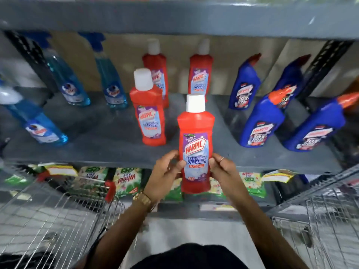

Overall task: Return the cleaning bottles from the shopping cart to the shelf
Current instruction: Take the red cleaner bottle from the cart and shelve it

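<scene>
- Red bathroom-cleaner bottles: four in view. Three stand on the grey shelf [108, 140]; the fourth, the held bottle [195, 144], is upright in front of the shelf's front edge, label facing the camera.
- Blue angled-neck bottles [260, 123]: four, at the shelf's right.
- Clear blue spray bottles [114, 84]: three fully visible, at the left.
- Left hand [165, 177] and right hand [223, 173]: both closed around the held bottle's lower body, thumbs on the label.
- Open shelf surface lies between the red bottle at front left [148, 111] and the blue bottles.
- Wire shopping cart [50, 216]: lower left; a second wire basket [318, 220] is at lower right.
</scene>
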A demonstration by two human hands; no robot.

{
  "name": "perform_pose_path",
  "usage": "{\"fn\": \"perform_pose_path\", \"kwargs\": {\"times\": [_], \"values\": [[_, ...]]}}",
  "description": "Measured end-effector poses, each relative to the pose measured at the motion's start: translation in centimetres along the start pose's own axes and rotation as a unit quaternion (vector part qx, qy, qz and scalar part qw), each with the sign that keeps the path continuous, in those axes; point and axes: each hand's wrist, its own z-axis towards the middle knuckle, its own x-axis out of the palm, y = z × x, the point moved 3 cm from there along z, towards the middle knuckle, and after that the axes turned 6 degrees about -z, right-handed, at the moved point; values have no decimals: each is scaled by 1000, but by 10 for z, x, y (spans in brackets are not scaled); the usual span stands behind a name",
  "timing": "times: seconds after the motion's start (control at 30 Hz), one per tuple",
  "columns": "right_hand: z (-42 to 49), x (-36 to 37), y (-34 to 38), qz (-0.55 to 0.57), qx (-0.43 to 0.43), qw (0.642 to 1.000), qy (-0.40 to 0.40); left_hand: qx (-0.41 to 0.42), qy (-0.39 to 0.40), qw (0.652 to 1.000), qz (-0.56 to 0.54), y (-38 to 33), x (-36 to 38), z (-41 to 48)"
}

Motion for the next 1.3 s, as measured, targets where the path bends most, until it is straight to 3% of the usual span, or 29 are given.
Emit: {"fn": "perform_pose_path", "kwargs": {"times": [0.17,0.3,0.63,0.73,0.83,0.93,1.0,1.13,1.2,1.3], "values": [[50,-30,9,30,-59,997,-50,89,-23,995,50,-8,26,57],[71,-41,9,32,-77,994,-64,114,-54,990,67,-3,36,86],[91,-46,6,-9,-81,989,-122,114,-60,989,71,2,41,116],[87,-41,-9,-68,-73,978,-183,92,-59,992,65,7,38,112],[57,-25,-23,-44,-64,960,-270,70,-67,994,51,15,31,84],[22,10,-33,-80,-87,947,-298,64,-98,991,60,26,6,43],[4,38,-35,-125,-114,951,-258,66,-124,987,81,31,-17,11],[-12,111,-38,-232,-144,961,-40,62,-222,963,139,39,-83,-64],[-15,155,-40,-281,-148,945,81,40,-282,943,169,51,-121,-107],[-27,225,-54,-329,-156,902,232,-45,-372,919,123,88,-171,-167]]}}
